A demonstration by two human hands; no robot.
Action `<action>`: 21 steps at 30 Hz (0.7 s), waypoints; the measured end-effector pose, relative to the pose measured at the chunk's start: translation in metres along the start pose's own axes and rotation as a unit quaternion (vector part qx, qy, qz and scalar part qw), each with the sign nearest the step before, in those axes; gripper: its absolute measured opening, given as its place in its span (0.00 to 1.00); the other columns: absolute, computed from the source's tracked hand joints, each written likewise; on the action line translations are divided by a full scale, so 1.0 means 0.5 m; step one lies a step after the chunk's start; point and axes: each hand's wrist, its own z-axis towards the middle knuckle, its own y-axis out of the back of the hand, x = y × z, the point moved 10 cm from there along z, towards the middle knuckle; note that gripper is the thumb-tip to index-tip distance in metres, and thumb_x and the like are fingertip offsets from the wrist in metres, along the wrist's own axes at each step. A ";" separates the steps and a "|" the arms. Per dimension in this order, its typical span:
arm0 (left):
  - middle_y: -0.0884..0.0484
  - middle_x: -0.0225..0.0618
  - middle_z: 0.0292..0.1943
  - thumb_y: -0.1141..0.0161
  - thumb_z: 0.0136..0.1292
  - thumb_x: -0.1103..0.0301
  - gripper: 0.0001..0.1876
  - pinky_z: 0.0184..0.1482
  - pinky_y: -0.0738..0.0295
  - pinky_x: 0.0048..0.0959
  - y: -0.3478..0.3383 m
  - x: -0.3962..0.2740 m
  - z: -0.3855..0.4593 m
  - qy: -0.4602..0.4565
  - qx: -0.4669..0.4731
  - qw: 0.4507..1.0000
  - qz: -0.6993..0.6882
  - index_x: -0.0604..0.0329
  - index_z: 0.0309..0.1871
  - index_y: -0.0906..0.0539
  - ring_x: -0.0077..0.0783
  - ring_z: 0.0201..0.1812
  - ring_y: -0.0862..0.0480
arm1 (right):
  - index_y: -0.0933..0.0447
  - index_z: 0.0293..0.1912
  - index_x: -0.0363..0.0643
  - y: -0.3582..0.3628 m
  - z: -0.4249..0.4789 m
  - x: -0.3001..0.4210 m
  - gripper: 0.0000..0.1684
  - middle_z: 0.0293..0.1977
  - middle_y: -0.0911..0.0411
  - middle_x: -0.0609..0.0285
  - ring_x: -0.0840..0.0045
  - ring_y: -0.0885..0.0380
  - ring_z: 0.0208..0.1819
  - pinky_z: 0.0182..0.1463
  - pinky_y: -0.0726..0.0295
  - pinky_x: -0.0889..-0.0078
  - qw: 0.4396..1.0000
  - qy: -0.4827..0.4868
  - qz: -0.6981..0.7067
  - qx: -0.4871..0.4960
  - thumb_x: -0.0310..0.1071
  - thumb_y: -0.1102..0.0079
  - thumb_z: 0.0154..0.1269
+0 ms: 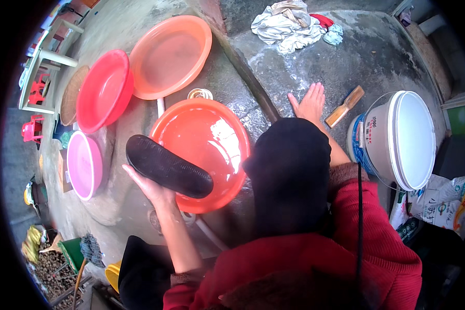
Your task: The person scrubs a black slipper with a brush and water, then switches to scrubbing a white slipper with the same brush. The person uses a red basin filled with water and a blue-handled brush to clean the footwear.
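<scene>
My left hand (153,188) holds up a black shoe (168,166), sole-shaped and wet-looking, over the near left rim of an orange plastic basin (201,151) that contains water. Fingers mostly lie hidden under the shoe. On the right, my right hand (311,104) is flat with spread fingers at the wet concrete ledge and holds nothing. A scrubbing brush with a wooden handle (345,107) lies to the right of that hand. My dark-covered knee (290,170) sits between the basin and my right forearm.
A white bucket (378,135) stands at the right. Wet clothes (288,27) lie in a heap ahead. Larger orange (170,58), red (102,91) and pink (84,166) basins are at the left. A raised concrete edge (252,81) runs past the near basin; a mop (91,250) is lower left.
</scene>
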 end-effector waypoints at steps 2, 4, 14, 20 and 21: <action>0.21 0.45 0.61 0.65 0.76 0.33 0.40 0.69 0.30 0.43 -0.017 0.012 -0.002 0.004 -0.006 1.000 0.014 0.64 0.66 0.27 0.44 0.62 0.22 | 0.50 0.74 0.22 -0.013 0.031 0.003 0.62 0.76 0.53 0.34 0.49 0.59 0.80 0.80 0.58 0.48 1.000 0.014 0.008 0.005 0.72 0.51 0.67; 0.21 0.45 0.61 0.65 0.76 0.33 0.40 0.69 0.30 0.43 -0.032 0.018 -0.001 0.004 0.002 1.000 0.013 0.64 0.66 0.26 0.43 0.62 0.22 | 0.48 0.74 0.24 -0.030 0.063 0.012 0.60 0.77 0.52 0.36 0.51 0.57 0.80 0.80 0.57 0.49 1.000 0.030 0.006 0.006 0.72 0.52 0.67; 0.21 0.44 0.62 0.64 0.76 0.35 0.39 0.70 0.32 0.43 -0.024 0.011 -0.006 0.019 0.033 0.999 0.008 0.63 0.66 0.26 0.43 0.63 0.23 | 0.43 0.74 0.35 -0.077 0.133 0.060 0.47 0.76 0.45 0.48 0.58 0.48 0.78 0.79 0.49 0.51 0.987 0.154 0.015 0.040 0.63 0.52 0.73; 0.19 0.43 0.59 0.63 0.76 0.35 0.38 0.67 0.29 0.41 -0.027 0.016 -0.006 0.028 0.052 0.998 -0.001 0.63 0.64 0.24 0.41 0.60 0.21 | 0.33 0.69 0.40 -0.065 0.192 -0.013 0.26 0.68 0.30 0.48 0.57 0.34 0.71 0.76 0.39 0.60 0.971 0.139 0.192 -0.016 0.38 0.52 0.77; 0.19 0.43 0.58 0.62 0.76 0.34 0.38 0.67 0.28 0.41 -0.028 0.016 -0.006 0.027 0.054 0.998 0.001 0.63 0.63 0.24 0.41 0.60 0.21 | 0.32 0.69 0.41 -0.065 0.193 -0.009 0.26 0.67 0.30 0.48 0.57 0.34 0.71 0.75 0.39 0.59 0.970 0.148 0.195 -0.015 0.37 0.52 0.77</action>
